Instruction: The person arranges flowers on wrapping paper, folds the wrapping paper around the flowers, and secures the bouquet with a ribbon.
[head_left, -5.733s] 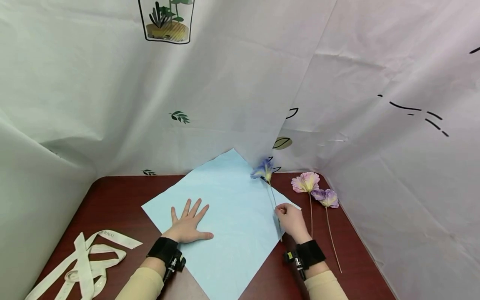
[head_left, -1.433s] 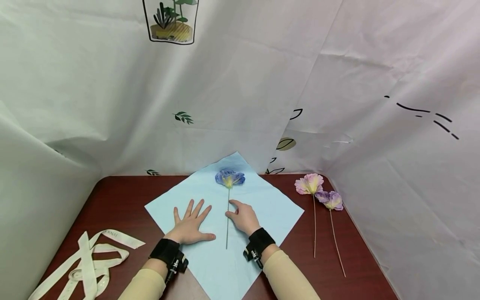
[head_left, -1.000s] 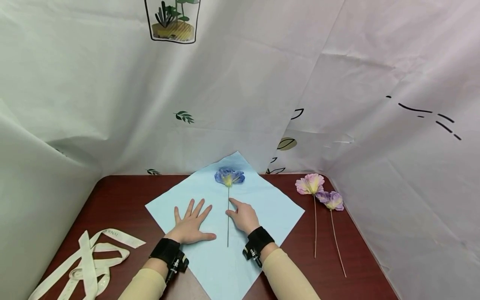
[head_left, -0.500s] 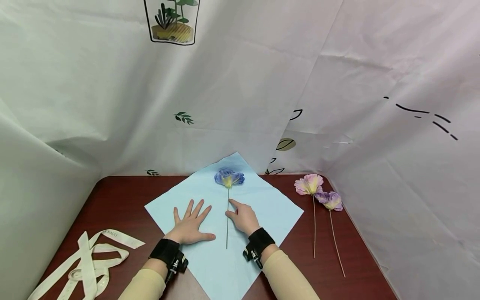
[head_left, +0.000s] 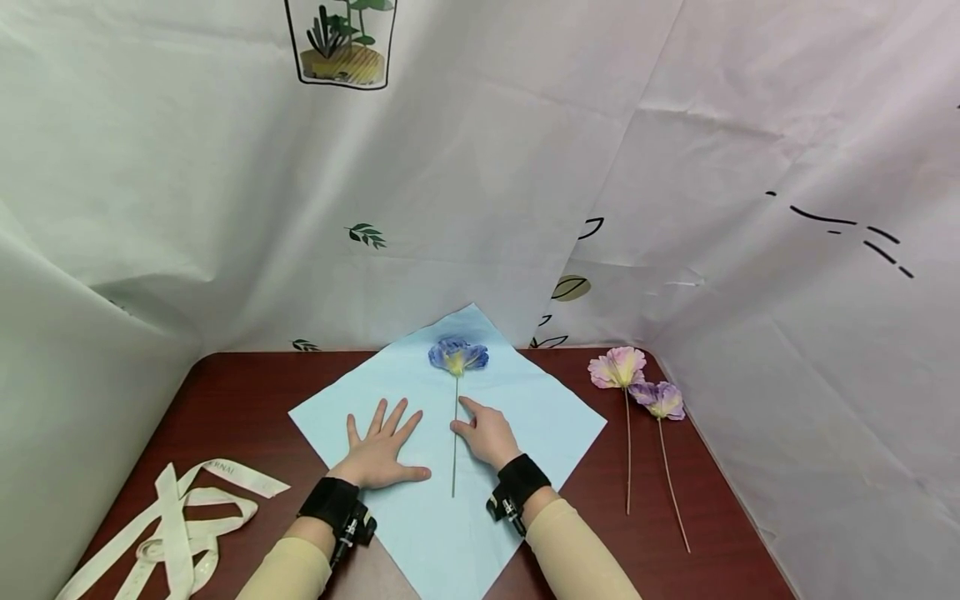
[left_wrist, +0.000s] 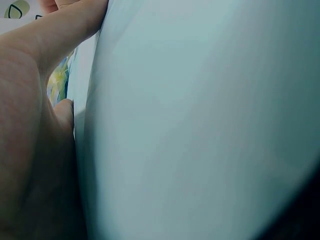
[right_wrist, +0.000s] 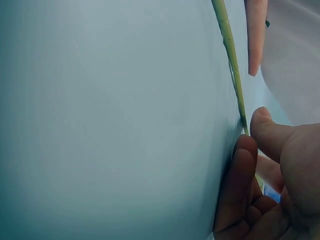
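A sheet of light blue wrapping paper (head_left: 457,550) lies cornerwise on the dark red table (head_left: 247,408). On its middle is a blue artificial flower (head_left: 458,357), bloom toward the back and stem pointing at me. My left hand (head_left: 378,454) rests flat on the paper's left half, fingers spread. With thumb and index finger, my right hand (head_left: 487,435) pinches the stem partway down. The right wrist view shows the green stem (right_wrist: 231,52) running between thumb and curled fingers, close over the paper. The left wrist view is mostly pale paper beside my left hand (left_wrist: 30,100).
At the table's right lie a pink artificial flower (head_left: 618,367) and a purple one (head_left: 660,402), blooms overlapping. A cream ribbon (head_left: 176,542) is loosely heaped at the front left. White printed cloth (head_left: 480,167) hangs behind and along both sides.
My right hand has brought the blue flower from the paper's right edge leftward to its middle and laid it there. In the last second or so nothing has visibly moved. My left hand has stayed put.
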